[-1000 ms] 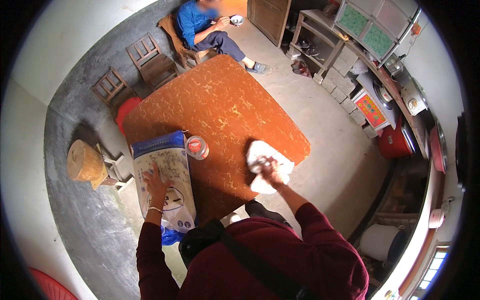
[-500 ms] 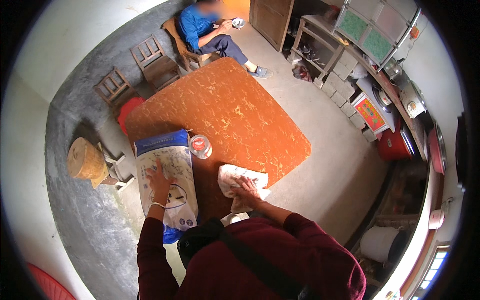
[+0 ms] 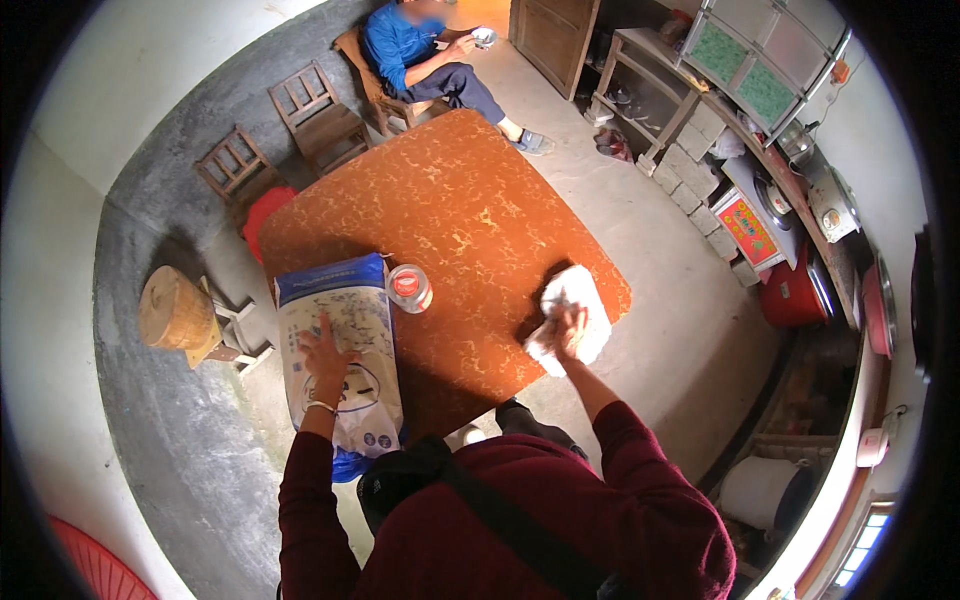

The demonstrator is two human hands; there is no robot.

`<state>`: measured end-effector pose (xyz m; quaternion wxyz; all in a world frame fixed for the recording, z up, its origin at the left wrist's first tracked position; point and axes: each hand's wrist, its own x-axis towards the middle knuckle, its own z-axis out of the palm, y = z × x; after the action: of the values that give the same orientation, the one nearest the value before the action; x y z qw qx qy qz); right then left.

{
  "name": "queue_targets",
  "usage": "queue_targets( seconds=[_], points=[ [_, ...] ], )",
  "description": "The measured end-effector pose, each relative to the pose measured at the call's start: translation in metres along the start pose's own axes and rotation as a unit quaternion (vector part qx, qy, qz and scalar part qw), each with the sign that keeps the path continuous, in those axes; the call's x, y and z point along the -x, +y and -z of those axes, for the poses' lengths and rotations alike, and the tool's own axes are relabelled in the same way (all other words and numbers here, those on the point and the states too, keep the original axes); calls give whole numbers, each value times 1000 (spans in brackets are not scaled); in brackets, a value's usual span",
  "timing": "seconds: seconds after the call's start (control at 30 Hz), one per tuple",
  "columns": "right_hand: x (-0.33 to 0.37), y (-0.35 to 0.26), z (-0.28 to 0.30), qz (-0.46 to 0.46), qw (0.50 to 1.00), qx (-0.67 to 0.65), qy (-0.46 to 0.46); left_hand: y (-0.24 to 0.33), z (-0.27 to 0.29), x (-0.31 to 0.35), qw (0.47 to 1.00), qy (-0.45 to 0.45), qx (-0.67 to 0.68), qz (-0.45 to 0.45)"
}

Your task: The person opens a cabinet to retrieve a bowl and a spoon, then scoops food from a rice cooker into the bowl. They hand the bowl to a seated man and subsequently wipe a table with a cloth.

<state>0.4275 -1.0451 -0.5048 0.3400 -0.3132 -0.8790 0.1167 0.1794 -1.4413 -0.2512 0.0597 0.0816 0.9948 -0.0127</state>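
Note:
My left hand point(image 3: 327, 360) lies spread on a large white-and-blue bag point(image 3: 330, 282), resting along the left side of the brown marbled table point(image 3: 470, 220). What fills the bag is hidden. Over by the table's right edge, my right hand point(image 3: 571, 335) presses on a crumpled whitish cloth point(image 3: 592, 300) and grips it, part of the cloth reaching toward the edge. Beside the bag's upper right corner stands a small clear jar point(image 3: 410, 290) with a red-and-white round top.
Beyond the table a person in blue point(image 3: 400, 50) sits holding a bowl point(image 3: 484, 37). Two wooden chairs point(image 3: 318, 115) and a round wooden tub point(image 3: 175, 308) stand on the left. Along the right wall runs a shelf with pots point(image 3: 828, 200); a red container point(image 3: 797, 290) sits below.
My right hand has moved the cloth rightward and away from me, from the table's near side to its right edge. My left hand stays on the bag.

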Motion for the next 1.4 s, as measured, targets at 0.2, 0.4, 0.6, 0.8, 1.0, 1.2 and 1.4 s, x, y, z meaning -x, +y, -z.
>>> queue_targets(
  seconds=[0.2, 0.4, 0.6, 0.8, 1.0, 1.2, 1.4],
  points=[
    [26, -175, 72, 177, 937, -130, -272, -14, -10, -4, 1000, 13, -22, 5],
    [16, -129, 48, 220, 930, -44, -293, -5, -6, -6, 999, -5, -33, 17],
    [-33, -9, 46, 36, 993, 39, -105, -7, -5, -5, 1000, 5, -28, 12],
    [-18, 27, 63, -12, 998, 47, -49, -7, -4, -3, 999, 20, -40, 6],
    [37, -75, 67, 143, 985, -1, -100, -4, -3, -1, 1000, 25, -18, 9],
    [47, -181, 72, 333, 867, -203, -311, -3, -3, -1, 1000, 23, -5, 7],
    [51, -188, 58, 434, 798, -185, -376, -7, -12, -4, 1000, 18, -9, 10]
  ],
)
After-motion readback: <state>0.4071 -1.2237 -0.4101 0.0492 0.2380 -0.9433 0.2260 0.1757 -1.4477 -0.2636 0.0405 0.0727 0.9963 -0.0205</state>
